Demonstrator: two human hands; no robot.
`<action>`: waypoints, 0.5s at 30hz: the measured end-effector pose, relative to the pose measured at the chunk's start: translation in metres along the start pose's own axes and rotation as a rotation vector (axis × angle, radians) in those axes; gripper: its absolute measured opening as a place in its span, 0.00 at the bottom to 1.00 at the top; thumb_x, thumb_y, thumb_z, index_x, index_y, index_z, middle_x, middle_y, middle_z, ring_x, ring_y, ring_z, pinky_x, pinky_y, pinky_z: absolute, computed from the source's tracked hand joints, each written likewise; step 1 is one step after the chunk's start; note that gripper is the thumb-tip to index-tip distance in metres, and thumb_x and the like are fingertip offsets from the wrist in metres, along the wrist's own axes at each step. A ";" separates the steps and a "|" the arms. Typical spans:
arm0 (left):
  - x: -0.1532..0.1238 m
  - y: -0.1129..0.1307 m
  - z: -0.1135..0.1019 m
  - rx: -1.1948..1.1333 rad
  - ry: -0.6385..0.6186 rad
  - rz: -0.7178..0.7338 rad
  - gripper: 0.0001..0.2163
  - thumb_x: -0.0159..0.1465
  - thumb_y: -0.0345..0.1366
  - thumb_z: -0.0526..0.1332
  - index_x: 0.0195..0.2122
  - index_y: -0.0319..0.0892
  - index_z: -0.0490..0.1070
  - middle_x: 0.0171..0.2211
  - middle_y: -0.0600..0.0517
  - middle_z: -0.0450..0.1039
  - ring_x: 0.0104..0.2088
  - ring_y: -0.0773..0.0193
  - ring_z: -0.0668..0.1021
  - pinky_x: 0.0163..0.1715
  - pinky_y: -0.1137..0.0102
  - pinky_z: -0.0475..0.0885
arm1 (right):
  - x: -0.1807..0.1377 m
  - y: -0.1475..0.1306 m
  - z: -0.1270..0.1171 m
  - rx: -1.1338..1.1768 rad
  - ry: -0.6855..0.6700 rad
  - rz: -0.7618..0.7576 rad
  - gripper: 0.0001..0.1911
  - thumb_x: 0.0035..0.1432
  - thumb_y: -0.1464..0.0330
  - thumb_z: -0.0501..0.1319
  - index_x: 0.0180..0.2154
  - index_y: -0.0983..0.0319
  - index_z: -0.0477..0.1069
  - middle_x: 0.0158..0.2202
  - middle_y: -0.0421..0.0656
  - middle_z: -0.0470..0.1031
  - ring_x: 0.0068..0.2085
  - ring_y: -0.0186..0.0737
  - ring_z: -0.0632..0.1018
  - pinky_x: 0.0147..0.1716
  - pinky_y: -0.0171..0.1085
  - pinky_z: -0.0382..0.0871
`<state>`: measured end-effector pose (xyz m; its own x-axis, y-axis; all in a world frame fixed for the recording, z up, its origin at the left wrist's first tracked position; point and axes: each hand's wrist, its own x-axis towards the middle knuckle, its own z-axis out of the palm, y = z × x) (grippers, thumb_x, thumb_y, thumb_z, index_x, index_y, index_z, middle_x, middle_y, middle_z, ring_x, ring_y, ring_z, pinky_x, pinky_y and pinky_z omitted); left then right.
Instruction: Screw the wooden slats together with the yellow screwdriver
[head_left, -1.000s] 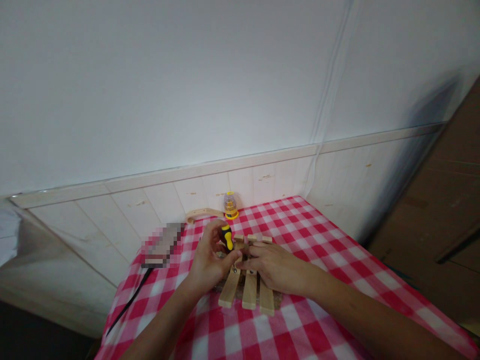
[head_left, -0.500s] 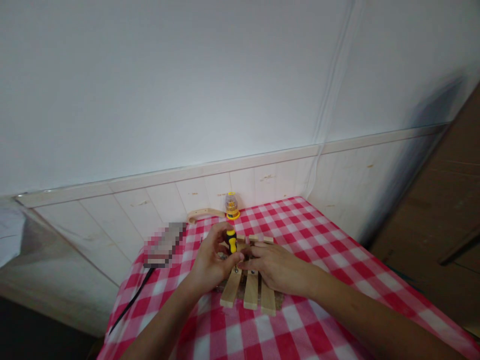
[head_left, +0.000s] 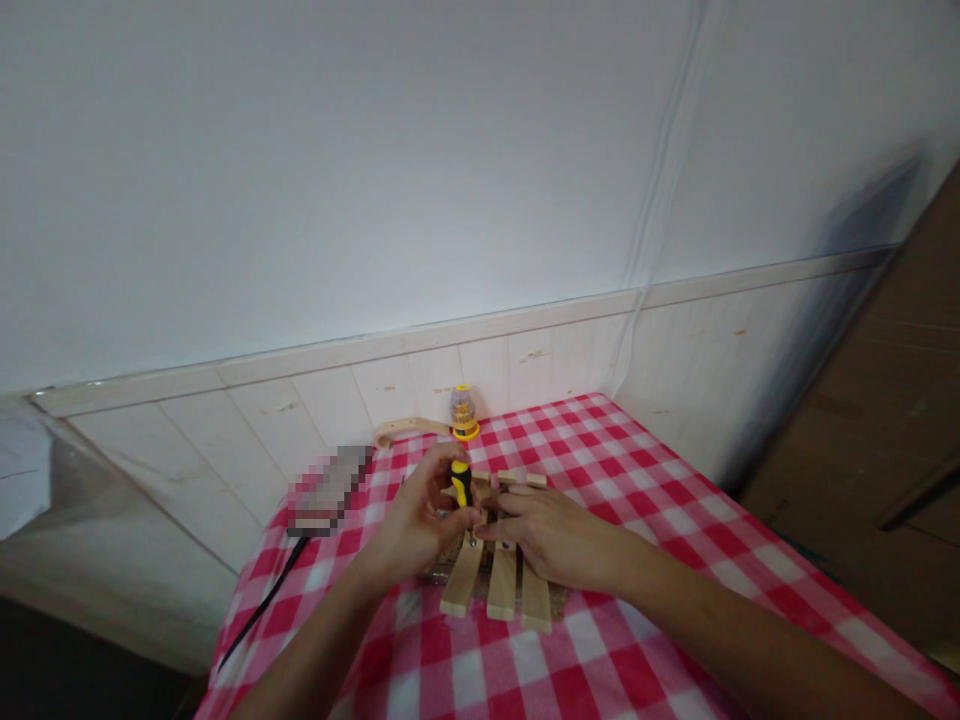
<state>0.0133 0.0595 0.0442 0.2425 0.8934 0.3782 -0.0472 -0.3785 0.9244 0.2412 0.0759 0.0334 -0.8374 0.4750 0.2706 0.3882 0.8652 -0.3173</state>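
Currently, through the head view, I see the left hand (head_left: 409, 528) closed around the handle of a yellow-and-black screwdriver (head_left: 462, 482), its fingers near the top and its thumb lower down. The screwdriver stands over the left slat (head_left: 460, 585) of a wooden piece on the checked tablecloth (head_left: 600, 660), handle top tilted slightly to the left. Compared with half a second ago, the handle's yellow face has swung leftward and more black shows; its lean has altered a little as well. I read this as a small twist about the tool's own axis, so the work seems to advance by short turns, though I cannot tell whether they tighten or loosen. A shiny screw head (head_left: 472, 543) shows on that slat, close below the thumb; whether the tip engages it is hidden from me. The right hand (head_left: 551, 532) has kept its place, lying across the middle slat (head_left: 502, 585) and the right slat (head_left: 535, 595), fingertips near the tool; I judge that it steadies the wood, but cannot tell whether its fingers grip anything. Behind, the clear-topped yellow container (head_left: 463, 412) stands upright beside the curved wooden part (head_left: 411, 428), both unmoved.
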 end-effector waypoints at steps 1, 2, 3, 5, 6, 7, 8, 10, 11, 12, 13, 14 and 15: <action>0.000 0.001 -0.001 -0.014 -0.020 -0.005 0.20 0.59 0.28 0.74 0.49 0.48 0.70 0.38 0.53 0.74 0.36 0.63 0.81 0.33 0.72 0.77 | 0.000 0.000 0.000 -0.001 -0.001 0.000 0.21 0.70 0.77 0.61 0.57 0.53 0.81 0.61 0.46 0.80 0.63 0.48 0.77 0.67 0.49 0.66; 0.000 0.001 -0.002 -0.024 -0.039 -0.012 0.20 0.59 0.29 0.75 0.49 0.47 0.71 0.37 0.53 0.75 0.36 0.62 0.81 0.33 0.72 0.78 | 0.000 0.000 0.000 -0.002 -0.006 -0.001 0.21 0.70 0.77 0.61 0.57 0.53 0.81 0.61 0.46 0.80 0.64 0.48 0.77 0.67 0.49 0.66; 0.000 0.001 -0.003 -0.031 -0.053 -0.019 0.19 0.60 0.30 0.75 0.49 0.47 0.71 0.36 0.53 0.76 0.36 0.62 0.82 0.34 0.71 0.78 | 0.000 0.001 0.000 -0.005 -0.011 -0.002 0.20 0.71 0.76 0.61 0.57 0.53 0.81 0.61 0.46 0.80 0.64 0.48 0.76 0.67 0.49 0.66; 0.001 0.002 -0.004 -0.040 -0.068 -0.027 0.19 0.61 0.34 0.77 0.50 0.47 0.72 0.36 0.52 0.77 0.36 0.61 0.83 0.35 0.69 0.79 | 0.000 0.002 0.002 -0.008 -0.014 -0.005 0.20 0.71 0.76 0.61 0.58 0.53 0.80 0.62 0.45 0.80 0.65 0.48 0.76 0.67 0.49 0.66; 0.001 0.002 -0.004 -0.045 -0.072 -0.024 0.19 0.61 0.36 0.77 0.49 0.46 0.73 0.36 0.52 0.78 0.36 0.60 0.83 0.36 0.69 0.80 | 0.000 0.003 0.002 -0.006 -0.011 -0.009 0.20 0.71 0.76 0.60 0.58 0.53 0.80 0.62 0.45 0.80 0.65 0.48 0.75 0.67 0.50 0.66; 0.001 0.003 -0.004 -0.053 -0.078 -0.017 0.19 0.60 0.38 0.78 0.49 0.46 0.74 0.36 0.51 0.78 0.36 0.60 0.83 0.35 0.69 0.80 | 0.000 0.004 0.003 -0.004 -0.003 -0.013 0.20 0.72 0.76 0.60 0.58 0.53 0.80 0.62 0.45 0.79 0.65 0.48 0.75 0.67 0.50 0.66; 0.002 0.003 -0.004 -0.063 -0.087 -0.007 0.19 0.60 0.40 0.79 0.48 0.46 0.75 0.36 0.51 0.78 0.36 0.60 0.83 0.35 0.69 0.79 | -0.001 0.004 0.004 -0.003 0.004 -0.017 0.20 0.72 0.76 0.60 0.58 0.52 0.80 0.62 0.45 0.80 0.65 0.48 0.75 0.67 0.50 0.66; 0.003 0.005 -0.004 -0.082 -0.111 0.009 0.18 0.60 0.43 0.79 0.47 0.45 0.76 0.37 0.50 0.79 0.36 0.61 0.83 0.35 0.70 0.79 | -0.001 0.004 0.004 -0.012 0.009 -0.018 0.20 0.72 0.76 0.60 0.58 0.52 0.80 0.61 0.44 0.80 0.65 0.48 0.75 0.67 0.50 0.66; 0.003 0.007 -0.003 -0.089 -0.123 0.013 0.18 0.61 0.43 0.79 0.46 0.45 0.77 0.37 0.50 0.79 0.36 0.61 0.83 0.36 0.69 0.79 | -0.001 0.004 0.004 -0.019 0.005 -0.014 0.20 0.72 0.75 0.60 0.58 0.51 0.80 0.60 0.44 0.80 0.65 0.48 0.76 0.66 0.50 0.67; 0.003 0.008 -0.003 -0.095 -0.132 0.013 0.17 0.61 0.44 0.79 0.46 0.45 0.78 0.37 0.49 0.79 0.36 0.61 0.83 0.36 0.69 0.80 | -0.001 0.004 0.003 -0.022 0.001 -0.011 0.20 0.72 0.75 0.60 0.58 0.51 0.80 0.60 0.44 0.81 0.65 0.49 0.76 0.66 0.50 0.67; 0.003 0.008 -0.004 -0.101 -0.136 0.008 0.17 0.61 0.44 0.79 0.46 0.45 0.78 0.37 0.49 0.79 0.36 0.60 0.83 0.37 0.69 0.80 | -0.001 0.003 0.003 -0.021 -0.003 -0.009 0.20 0.72 0.75 0.60 0.58 0.52 0.80 0.59 0.45 0.81 0.64 0.49 0.76 0.66 0.50 0.68; 0.003 0.009 -0.004 -0.108 -0.141 0.000 0.17 0.61 0.43 0.79 0.47 0.45 0.79 0.37 0.49 0.80 0.36 0.60 0.83 0.37 0.68 0.80 | 0.000 0.003 0.002 -0.016 -0.004 -0.008 0.20 0.72 0.75 0.60 0.58 0.52 0.81 0.59 0.45 0.81 0.64 0.49 0.77 0.65 0.50 0.68; 0.003 0.009 -0.004 -0.113 -0.145 -0.011 0.18 0.61 0.43 0.79 0.49 0.46 0.79 0.38 0.49 0.80 0.37 0.60 0.84 0.37 0.68 0.81 | 0.000 0.002 0.002 -0.008 -0.001 -0.007 0.20 0.72 0.75 0.60 0.57 0.53 0.81 0.58 0.45 0.82 0.63 0.50 0.77 0.65 0.50 0.68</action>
<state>0.0092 0.0595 0.0538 0.3801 0.8503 0.3641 -0.1506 -0.3315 0.9314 0.2415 0.0775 0.0305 -0.8403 0.4690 0.2718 0.3857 0.8696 -0.3083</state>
